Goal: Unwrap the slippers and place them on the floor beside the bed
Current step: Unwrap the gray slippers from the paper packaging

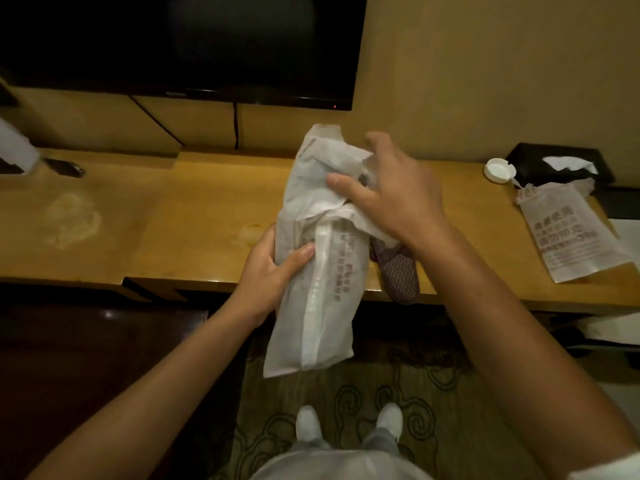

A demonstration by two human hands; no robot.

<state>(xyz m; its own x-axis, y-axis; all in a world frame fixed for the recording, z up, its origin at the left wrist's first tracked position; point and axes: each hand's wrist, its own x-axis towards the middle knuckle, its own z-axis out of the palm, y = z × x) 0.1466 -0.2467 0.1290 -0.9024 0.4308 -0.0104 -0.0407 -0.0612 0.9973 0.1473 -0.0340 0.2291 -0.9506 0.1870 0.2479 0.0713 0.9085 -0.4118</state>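
I hold a long white wrapper bag (317, 271) with printed text upright over the edge of a wooden desk (173, 216). My left hand (273, 268) grips the bag's middle from the left. My right hand (388, 195) is at the bag's open top, its fingers pinching the crumpled white material. A grey patterned slipper (398, 271) lies on the desk edge just right of the bag, partly hidden under my right wrist. What is inside the bag is hidden.
A second, flat white printed bag (571, 233) lies at the desk's right end, by a white ashtray (500, 169) and a black tissue box (561, 164). A dark TV (180, 46) hangs on the wall behind. Patterned carpet (433, 393) and my white shoes (349, 422) are below.
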